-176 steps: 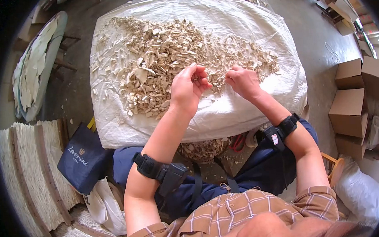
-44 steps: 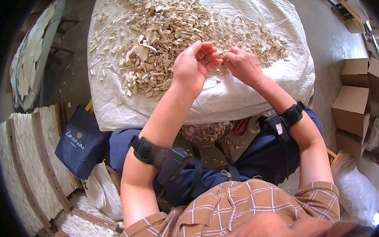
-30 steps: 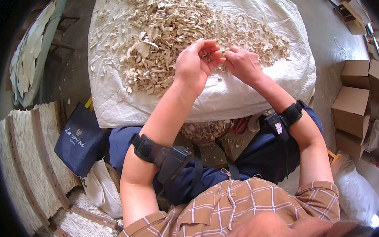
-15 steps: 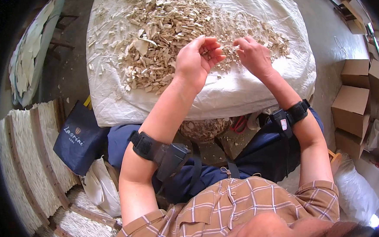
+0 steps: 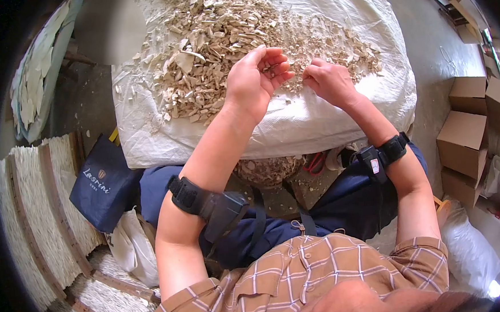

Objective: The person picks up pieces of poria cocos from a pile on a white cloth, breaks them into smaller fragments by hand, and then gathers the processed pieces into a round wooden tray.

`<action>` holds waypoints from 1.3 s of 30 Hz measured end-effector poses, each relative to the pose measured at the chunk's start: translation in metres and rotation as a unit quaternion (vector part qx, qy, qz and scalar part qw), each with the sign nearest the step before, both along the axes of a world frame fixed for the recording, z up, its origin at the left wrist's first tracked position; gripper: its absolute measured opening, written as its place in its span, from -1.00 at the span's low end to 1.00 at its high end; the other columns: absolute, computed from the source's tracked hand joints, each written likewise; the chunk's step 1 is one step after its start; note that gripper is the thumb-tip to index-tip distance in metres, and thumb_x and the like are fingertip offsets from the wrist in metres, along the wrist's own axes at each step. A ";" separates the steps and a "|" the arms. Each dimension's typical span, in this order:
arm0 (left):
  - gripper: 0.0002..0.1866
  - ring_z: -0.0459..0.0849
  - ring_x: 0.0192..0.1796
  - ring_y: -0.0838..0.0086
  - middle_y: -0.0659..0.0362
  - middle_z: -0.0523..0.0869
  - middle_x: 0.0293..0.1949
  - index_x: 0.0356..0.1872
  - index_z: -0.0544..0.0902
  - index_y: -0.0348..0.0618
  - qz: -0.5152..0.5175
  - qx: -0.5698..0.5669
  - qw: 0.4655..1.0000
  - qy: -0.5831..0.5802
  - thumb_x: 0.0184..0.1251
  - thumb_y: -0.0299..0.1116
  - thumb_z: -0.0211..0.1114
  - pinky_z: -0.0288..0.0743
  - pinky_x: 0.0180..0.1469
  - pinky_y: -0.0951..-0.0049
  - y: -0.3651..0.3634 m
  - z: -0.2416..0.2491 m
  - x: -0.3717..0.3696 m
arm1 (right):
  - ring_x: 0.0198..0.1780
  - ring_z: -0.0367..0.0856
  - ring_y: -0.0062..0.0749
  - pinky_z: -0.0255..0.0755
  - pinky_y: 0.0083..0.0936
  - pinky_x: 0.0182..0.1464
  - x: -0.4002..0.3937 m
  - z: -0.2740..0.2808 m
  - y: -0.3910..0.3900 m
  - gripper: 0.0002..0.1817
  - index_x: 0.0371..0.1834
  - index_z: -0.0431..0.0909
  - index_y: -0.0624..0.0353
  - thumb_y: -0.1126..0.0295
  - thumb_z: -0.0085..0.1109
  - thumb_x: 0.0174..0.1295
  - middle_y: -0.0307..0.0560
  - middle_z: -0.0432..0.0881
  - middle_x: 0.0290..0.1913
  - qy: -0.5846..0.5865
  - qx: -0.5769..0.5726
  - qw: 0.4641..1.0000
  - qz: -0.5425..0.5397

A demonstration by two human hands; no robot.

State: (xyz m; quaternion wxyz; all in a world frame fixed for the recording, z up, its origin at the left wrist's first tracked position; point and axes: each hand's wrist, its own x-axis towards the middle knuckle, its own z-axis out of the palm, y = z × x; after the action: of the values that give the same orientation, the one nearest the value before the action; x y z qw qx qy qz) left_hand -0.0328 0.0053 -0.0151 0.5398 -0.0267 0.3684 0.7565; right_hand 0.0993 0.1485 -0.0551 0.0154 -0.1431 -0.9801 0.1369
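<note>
My left hand (image 5: 255,80) is cupped, palm turned up and inward, with its fingers curled around a few small chips (image 5: 267,68). Beside it, my right hand (image 5: 331,83) has thumb and fingers pinched together, pointing down at the scattered fragments; whatever is between the fingertips is hidden. Both hands are over the near side of a heap of dry, beige flakes and chips (image 5: 199,79). The heap lies on a white cloth-covered table (image 5: 203,143). Finer bits (image 5: 334,39) spread out to the right of the coarse pile.
Below the table edge, a round container (image 5: 271,172) holds more chips. A navy bag (image 5: 100,179) stands at left, near racks of pale sheets (image 5: 36,215). Cardboard boxes (image 5: 460,134) and a white sack (image 5: 467,248) are at right. A tray of flakes (image 5: 36,83) is at upper left.
My right hand has moved slightly down and left, closer to my left hand, and its fingers have drawn together. A blurred grey patch now appears at the table's far left corner.
</note>
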 end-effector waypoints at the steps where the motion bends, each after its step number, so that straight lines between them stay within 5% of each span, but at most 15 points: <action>1: -0.73 0.52 -0.29 0.39 0.10 0.53 -0.36 -0.28 0.47 -0.32 0.000 0.000 1.000 0.001 0.33 -0.32 -0.12 0.47 -0.11 0.28 -0.001 0.000 0.000 | -0.37 0.56 -0.22 0.42 -0.36 -0.36 0.000 0.000 0.000 -0.91 -0.52 0.51 0.09 0.36 0.07 0.03 -0.12 0.52 -0.38 0.004 -0.010 1.000 -0.004; 5: -0.75 0.52 -0.29 0.39 0.10 0.53 -0.38 -0.28 0.48 -0.31 0.004 -0.005 1.000 -0.007 0.32 -0.33 -0.11 0.47 -0.12 0.28 -0.001 0.001 -0.001 | -0.42 0.55 -0.31 0.40 -0.41 -0.38 0.000 0.003 0.010 -0.89 -0.47 0.53 0.13 0.36 0.06 0.07 -0.09 0.53 -0.43 0.033 -0.029 0.997 -0.059; 8: -0.76 0.53 -0.31 0.38 0.10 0.54 -0.40 -0.30 0.48 -0.31 -0.003 -0.016 1.000 -0.003 0.31 -0.34 -0.10 0.47 -0.13 0.28 -0.002 0.001 0.002 | -0.55 0.41 -0.64 0.31 -0.64 -0.50 0.000 0.012 0.020 -0.80 -0.27 0.52 0.29 0.37 0.06 0.15 -0.21 0.51 -0.55 0.025 -0.390 0.898 -0.200; 12: -0.74 0.55 -0.29 0.36 0.06 0.56 -0.36 -0.25 0.49 -0.35 -0.041 -0.057 0.998 0.005 0.30 -0.36 -0.11 0.48 -0.11 0.31 0.000 -0.008 0.014 | -0.59 0.32 -0.76 0.23 -0.78 -0.56 -0.001 0.032 0.011 -0.85 -0.32 0.52 0.28 0.40 0.05 0.17 -0.33 0.46 -0.56 0.108 -0.544 0.812 -0.184; 19: -0.69 0.54 -0.12 0.26 -0.02 0.55 -0.21 -0.17 0.45 -0.44 -0.099 -0.036 0.994 -0.016 0.31 -0.39 -0.18 0.42 0.03 0.27 0.009 -0.012 0.024 | -0.47 0.43 -0.64 0.33 -0.66 -0.41 -0.008 0.051 -0.016 -0.85 -0.32 0.51 0.30 0.43 0.04 0.16 -0.21 0.50 -0.52 0.148 -0.385 0.909 -0.058; 21: -0.69 0.54 -0.12 0.26 -0.01 0.55 -0.22 -0.18 0.45 -0.43 -0.086 -0.044 0.995 -0.023 0.31 -0.39 -0.18 0.43 0.02 0.27 0.011 -0.011 0.024 | -0.38 0.47 -0.58 0.35 -0.61 -0.32 -0.009 0.055 -0.013 -0.85 -0.32 0.50 0.31 0.43 0.05 0.15 -0.15 0.53 -0.48 0.119 -0.402 0.904 -0.084; 26: -0.75 0.55 -0.23 0.36 0.05 0.55 -0.29 -0.17 0.44 -0.37 -0.004 -0.055 0.998 -0.005 0.30 -0.39 -0.09 0.46 -0.04 0.34 0.008 -0.014 0.015 | -0.55 0.48 -0.65 0.35 -0.68 -0.49 -0.008 0.042 0.001 -0.86 -0.36 0.52 0.29 0.43 0.06 0.13 -0.16 0.53 -0.57 0.133 -0.441 0.867 -0.189; 31: -0.75 0.54 -0.24 0.38 0.07 0.55 -0.30 -0.18 0.45 -0.35 0.020 -0.032 0.999 -0.013 0.32 -0.37 -0.10 0.46 -0.04 0.31 0.005 -0.002 0.008 | -0.57 0.52 -0.57 0.38 -0.64 -0.51 0.000 0.031 0.010 -0.89 -0.45 0.56 0.25 0.44 0.10 0.04 -0.14 0.56 -0.58 0.041 -0.370 0.895 -0.246; 34: -0.73 0.54 -0.23 0.39 0.07 0.55 -0.29 -0.19 0.45 -0.35 0.006 -0.030 1.000 -0.003 0.32 -0.34 -0.11 0.46 -0.04 0.31 0.004 -0.001 0.008 | -0.41 0.57 -0.28 0.43 -0.44 -0.34 0.003 0.007 0.012 -0.91 -0.47 0.58 0.13 0.47 0.10 -0.07 -0.06 0.58 -0.46 0.098 -0.202 0.964 -0.141; 39: -0.73 0.54 -0.22 0.39 0.07 0.55 -0.29 -0.19 0.45 -0.35 0.003 -0.022 1.000 -0.004 0.32 -0.34 -0.11 0.46 -0.04 0.30 0.003 -0.003 0.008 | -0.44 0.55 -0.18 0.43 -0.34 -0.37 0.005 -0.005 0.000 -0.90 -0.55 0.53 0.16 0.41 0.06 -0.01 -0.07 0.52 -0.48 0.086 -0.067 0.994 -0.030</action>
State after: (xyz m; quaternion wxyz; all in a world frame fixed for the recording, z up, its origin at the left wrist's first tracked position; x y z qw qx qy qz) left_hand -0.0251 0.0085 -0.0183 0.5381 -0.0425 0.3826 0.7498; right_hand 0.1040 0.1481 -0.0604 0.0946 -0.1609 -0.9589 0.2137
